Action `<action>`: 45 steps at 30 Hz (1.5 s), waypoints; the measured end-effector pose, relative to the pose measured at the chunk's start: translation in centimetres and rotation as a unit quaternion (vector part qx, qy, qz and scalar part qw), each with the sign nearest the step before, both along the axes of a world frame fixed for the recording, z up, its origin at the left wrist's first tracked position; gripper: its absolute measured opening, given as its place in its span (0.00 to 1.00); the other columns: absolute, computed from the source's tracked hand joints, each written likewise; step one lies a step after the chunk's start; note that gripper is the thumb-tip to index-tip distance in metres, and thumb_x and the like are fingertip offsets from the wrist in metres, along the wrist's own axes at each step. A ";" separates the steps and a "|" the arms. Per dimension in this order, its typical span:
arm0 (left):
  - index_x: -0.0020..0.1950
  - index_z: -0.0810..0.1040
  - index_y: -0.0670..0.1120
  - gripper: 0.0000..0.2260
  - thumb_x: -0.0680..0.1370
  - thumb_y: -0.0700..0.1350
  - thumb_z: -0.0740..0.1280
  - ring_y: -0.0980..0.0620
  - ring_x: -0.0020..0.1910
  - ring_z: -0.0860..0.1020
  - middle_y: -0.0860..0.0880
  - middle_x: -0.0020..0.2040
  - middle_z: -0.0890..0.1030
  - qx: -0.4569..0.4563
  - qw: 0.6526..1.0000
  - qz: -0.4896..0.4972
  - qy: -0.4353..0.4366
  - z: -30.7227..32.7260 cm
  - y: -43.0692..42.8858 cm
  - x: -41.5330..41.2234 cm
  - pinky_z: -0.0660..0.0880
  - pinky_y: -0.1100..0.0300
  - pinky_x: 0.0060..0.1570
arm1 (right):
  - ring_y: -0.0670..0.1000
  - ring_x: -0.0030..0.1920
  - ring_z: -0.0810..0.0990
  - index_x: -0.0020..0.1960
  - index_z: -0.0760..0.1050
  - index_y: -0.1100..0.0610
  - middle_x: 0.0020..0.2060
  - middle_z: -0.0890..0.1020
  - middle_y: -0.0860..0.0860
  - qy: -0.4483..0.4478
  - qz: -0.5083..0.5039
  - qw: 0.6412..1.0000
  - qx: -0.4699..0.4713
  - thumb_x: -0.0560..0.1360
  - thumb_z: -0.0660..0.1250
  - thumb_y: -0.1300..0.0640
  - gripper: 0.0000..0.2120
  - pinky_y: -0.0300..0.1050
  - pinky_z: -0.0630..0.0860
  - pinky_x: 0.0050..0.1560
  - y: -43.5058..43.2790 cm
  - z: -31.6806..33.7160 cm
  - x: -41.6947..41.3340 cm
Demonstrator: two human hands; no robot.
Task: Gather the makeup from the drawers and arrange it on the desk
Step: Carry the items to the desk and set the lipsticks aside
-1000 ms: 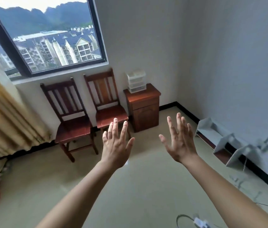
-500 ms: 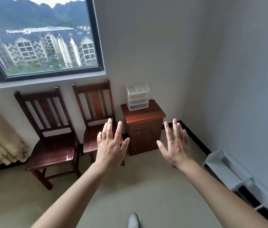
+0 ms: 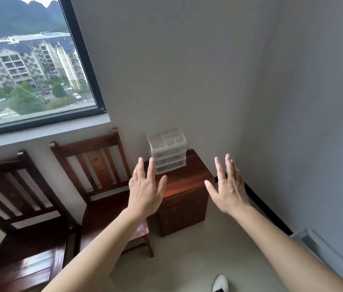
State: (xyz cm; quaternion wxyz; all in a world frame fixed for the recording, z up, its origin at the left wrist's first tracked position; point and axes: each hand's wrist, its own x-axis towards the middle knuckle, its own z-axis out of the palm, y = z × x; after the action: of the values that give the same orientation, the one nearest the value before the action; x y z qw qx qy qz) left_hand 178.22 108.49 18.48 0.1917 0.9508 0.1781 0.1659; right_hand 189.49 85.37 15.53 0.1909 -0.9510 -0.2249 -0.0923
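In the head view, the left hand (image 3: pixel 145 192) and the right hand (image 3: pixel 228 190) are raised with straight fingers and hold nothing, I think because the drawers (image 3: pixel 169 159) on the table (image 3: pixel 187 180) are not yet reached. The makeup is presumably inside; the cloudy fronts hide it.

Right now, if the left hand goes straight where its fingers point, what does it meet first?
Probably the small white plastic drawer unit on the dark wooden cabinet; depth is unclear, so the left hand might reach the grey wall instead.
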 end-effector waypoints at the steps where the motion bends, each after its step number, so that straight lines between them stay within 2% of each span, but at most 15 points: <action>1: 0.81 0.47 0.51 0.32 0.81 0.61 0.55 0.43 0.79 0.48 0.41 0.81 0.45 -0.020 1.000 0.008 0.013 -1.1 0.5 2.1 0.54 0.46 0.74 | 0.61 0.80 0.45 0.81 0.38 0.51 0.80 0.38 0.59 0.014 0.000 1.000 -0.001 0.80 0.57 0.39 0.40 0.56 0.47 0.79 0.7 -1.0 2.1; 8: 0.81 0.44 0.48 0.38 0.80 0.61 0.60 0.44 0.79 0.48 0.43 0.81 0.46 -0.135 0.983 0.083 0.089 -7.6 4.8 17.7 0.55 0.45 0.74 | 0.58 0.80 0.40 0.79 0.30 0.51 0.79 0.35 0.58 0.099 0.028 0.995 0.006 0.81 0.56 0.38 0.42 0.54 0.44 0.79 5.5 -6.9 18.9; 14: 0.80 0.43 0.43 0.41 0.79 0.56 0.65 0.46 0.80 0.47 0.43 0.81 0.47 -0.242 0.950 0.151 0.131 -11.4 9.0 27.6 0.49 0.53 0.76 | 0.57 0.81 0.43 0.80 0.34 0.54 0.80 0.40 0.57 0.251 0.049 0.966 0.033 0.80 0.63 0.43 0.45 0.52 0.47 0.78 10.8 -10.0 31.6; 17: 0.80 0.45 0.39 0.41 0.79 0.52 0.67 0.46 0.80 0.49 0.41 0.81 0.49 -0.299 0.924 0.192 0.144 -14.5 10.9 30.9 0.49 0.55 0.76 | 0.55 0.81 0.45 0.81 0.38 0.57 0.81 0.45 0.58 0.318 0.050 0.945 0.057 0.78 0.67 0.49 0.46 0.45 0.45 0.78 13.3 -12.4 35.0; 21: 0.80 0.44 0.39 0.43 0.78 0.49 0.70 0.47 0.79 0.50 0.42 0.81 0.50 -0.375 0.884 0.234 0.151 -19.5 13.0 34.2 0.51 0.55 0.76 | 0.52 0.80 0.49 0.81 0.39 0.55 0.81 0.48 0.52 0.388 0.032 0.917 0.090 0.76 0.70 0.54 0.47 0.42 0.50 0.76 16.2 -17.2 37.7; 25: 0.80 0.49 0.44 0.44 0.72 0.51 0.70 0.49 0.78 0.56 0.44 0.80 0.56 -0.427 0.854 0.265 0.133 -25.1 14.8 37.1 0.55 0.52 0.77 | 0.51 0.79 0.58 0.81 0.44 0.53 0.80 0.54 0.51 0.458 -0.024 0.878 0.139 0.76 0.68 0.58 0.43 0.50 0.59 0.77 18.9 -23.0 39.4; 27: 0.78 0.57 0.49 0.41 0.67 0.50 0.69 0.51 0.73 0.66 0.48 0.75 0.67 -0.440 0.848 0.279 0.100 -28.2 15.6 38.3 0.63 0.52 0.73 | 0.50 0.77 0.62 0.81 0.48 0.53 0.79 0.58 0.50 0.487 -0.051 0.855 0.173 0.77 0.66 0.62 0.39 0.49 0.63 0.75 20.4 -25.8 40.0; 29: 0.75 0.61 0.52 0.34 0.71 0.42 0.69 0.56 0.64 0.72 0.53 0.68 0.72 -0.450 0.844 0.286 0.062 -30.5 15.6 39.2 0.67 0.62 0.66 | 0.48 0.76 0.63 0.81 0.51 0.53 0.78 0.62 0.49 0.502 -0.072 0.836 0.212 0.77 0.65 0.65 0.38 0.45 0.64 0.73 21.9 -28.1 40.7; 31: 0.75 0.60 0.52 0.33 0.74 0.37 0.68 0.68 0.51 0.74 0.54 0.65 0.72 -0.462 0.837 0.292 0.028 -32.3 15.5 40.0 0.67 0.78 0.51 | 0.46 0.75 0.65 0.81 0.51 0.51 0.76 0.65 0.48 0.499 -0.071 0.825 0.255 0.76 0.64 0.70 0.39 0.45 0.64 0.73 23.4 -30.1 41.3; 33: 0.76 0.59 0.51 0.33 0.75 0.37 0.68 0.72 0.37 0.73 0.53 0.62 0.73 -0.478 0.824 0.303 0.007 -33.8 15.2 40.4 0.66 0.81 0.39 | 0.43 0.73 0.67 0.80 0.52 0.47 0.74 0.68 0.47 0.499 -0.067 0.815 0.286 0.74 0.63 0.72 0.42 0.45 0.66 0.72 24.4 -31.6 41.4; 34: 0.77 0.58 0.51 0.33 0.75 0.37 0.68 0.71 0.35 0.73 0.53 0.62 0.74 -0.485 0.818 0.309 -0.002 -34.4 14.9 40.3 0.66 0.81 0.38 | 0.42 0.71 0.68 0.80 0.52 0.46 0.73 0.69 0.46 0.497 -0.068 0.814 0.294 0.73 0.62 0.72 0.42 0.42 0.68 0.70 24.6 -32.2 41.3; 37: 0.79 0.54 0.53 0.37 0.75 0.38 0.68 0.71 0.52 0.74 0.56 0.67 0.73 -0.493 0.812 0.311 -0.030 -35.0 14.1 40.2 0.66 0.81 0.45 | 0.42 0.69 0.71 0.80 0.52 0.46 0.73 0.68 0.46 0.481 -0.084 0.817 0.307 0.73 0.63 0.71 0.43 0.34 0.70 0.60 24.6 -33.1 40.7; 41: 0.76 0.58 0.55 0.34 0.75 0.41 0.69 0.67 0.58 0.73 0.58 0.67 0.72 -0.498 0.802 0.328 -0.046 -34.7 13.2 40.2 0.67 0.80 0.49 | 0.44 0.69 0.72 0.81 0.50 0.49 0.75 0.65 0.48 0.475 -0.084 0.821 0.304 0.71 0.65 0.68 0.44 0.44 0.72 0.67 24.0 -33.4 40.1; 42: 0.76 0.58 0.55 0.34 0.75 0.42 0.70 0.64 0.63 0.71 0.58 0.68 0.70 -0.496 0.802 0.329 -0.041 -34.7 12.8 39.9 0.67 0.77 0.55 | 0.45 0.69 0.72 0.81 0.50 0.50 0.75 0.63 0.48 0.473 -0.086 0.826 0.295 0.71 0.66 0.67 0.44 0.46 0.73 0.67 23.8 -33.4 39.8; 45: 0.79 0.52 0.48 0.37 0.76 0.44 0.69 0.54 0.74 0.61 0.53 0.73 0.60 -0.482 0.809 0.336 -0.002 -35.1 11.2 38.1 0.61 0.56 0.74 | 0.46 0.66 0.72 0.80 0.51 0.51 0.70 0.61 0.46 0.460 -0.099 0.841 0.268 0.72 0.67 0.62 0.42 0.52 0.75 0.67 22.5 -33.2 37.8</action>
State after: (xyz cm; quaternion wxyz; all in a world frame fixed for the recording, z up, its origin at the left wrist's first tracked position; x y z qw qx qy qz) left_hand 216.32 119.72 -16.58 0.5576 0.6168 0.5436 0.1146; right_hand 227.28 107.91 -17.64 0.5097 -0.8132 0.0173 0.2803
